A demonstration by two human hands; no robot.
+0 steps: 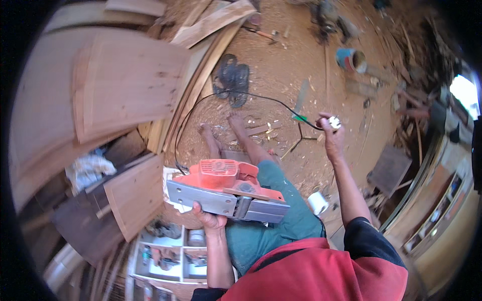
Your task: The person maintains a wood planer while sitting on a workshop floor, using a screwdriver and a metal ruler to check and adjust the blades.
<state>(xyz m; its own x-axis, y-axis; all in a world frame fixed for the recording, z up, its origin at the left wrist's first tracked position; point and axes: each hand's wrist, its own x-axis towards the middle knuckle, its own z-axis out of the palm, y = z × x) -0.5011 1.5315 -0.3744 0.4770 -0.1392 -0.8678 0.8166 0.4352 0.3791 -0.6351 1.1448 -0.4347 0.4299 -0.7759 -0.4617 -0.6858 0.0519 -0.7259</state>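
Note:
An orange electric planer (216, 175) rests on its side over my lap, its grey metal sole turned up toward me. My left hand (211, 219) grips it from below, thumb against the sole; the other fingers are hidden behind it. From the planer's left end a black power cord (268, 98) loops forward and round to the right. Out to the right, my right hand (332, 138) pinches the plug (335, 122) at the cord's end, with the plug's face pointing outward.
Wooden panels (135, 80) and long planks (213, 22) are stacked at the left. Dark sandals (233, 80) lie ahead of my feet on shaving-strewn ground. A blue bucket (350, 60) lies farther right. A compartmented tray (173, 271) with tools stands beside my left forearm; a white cylinder (317, 203) is near my right thigh.

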